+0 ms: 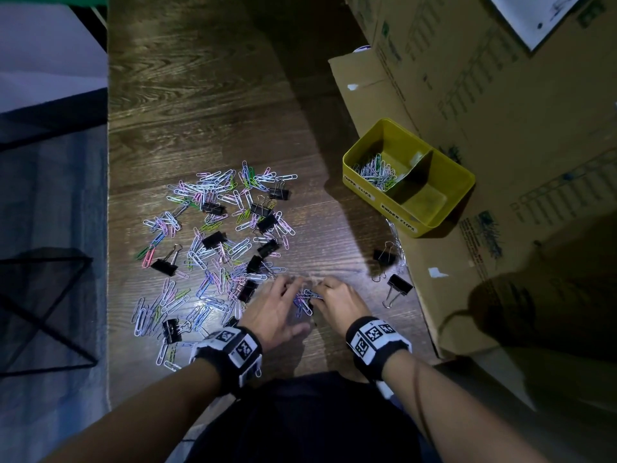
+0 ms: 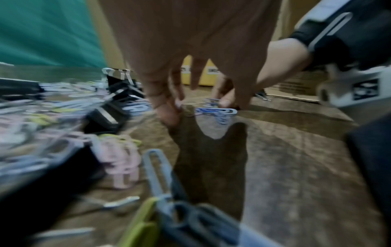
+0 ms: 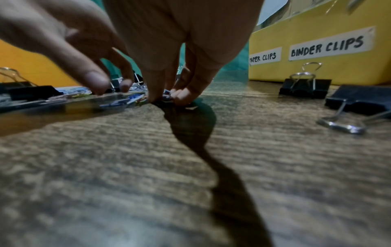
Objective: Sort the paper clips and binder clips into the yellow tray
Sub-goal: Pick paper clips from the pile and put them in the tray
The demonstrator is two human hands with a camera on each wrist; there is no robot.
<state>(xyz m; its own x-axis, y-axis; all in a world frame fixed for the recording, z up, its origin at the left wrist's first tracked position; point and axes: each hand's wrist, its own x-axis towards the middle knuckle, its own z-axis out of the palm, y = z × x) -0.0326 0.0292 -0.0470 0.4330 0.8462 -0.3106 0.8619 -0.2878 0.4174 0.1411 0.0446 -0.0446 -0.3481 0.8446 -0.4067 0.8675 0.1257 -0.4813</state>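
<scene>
Coloured paper clips [image 1: 213, 228] and black binder clips [image 1: 213, 240] lie mixed in a pile on the wooden table. The yellow tray [image 1: 367, 195] stands at the right; its "paper clips" side holds several paper clips [image 1: 377, 172], and I see nothing in its "binder clips" side. My right hand [image 1: 321, 292] pinches a small bunch of paper clips [image 1: 305, 299] against the table near the front edge, thumb and fingers [image 3: 186, 93] closed on them. My left hand [image 1: 287, 289] is just left of it, with fingertips [image 3: 97, 81] pressing down on clips at the pile's edge.
Two binder clips [image 1: 385, 257] [image 1: 399, 285] lie apart between my right hand and the tray. Cardboard boxes [image 1: 500, 128] wall off the right side behind the tray. The table's left edge [image 1: 108, 228] drops to a floor with a black wire frame [image 1: 43, 312].
</scene>
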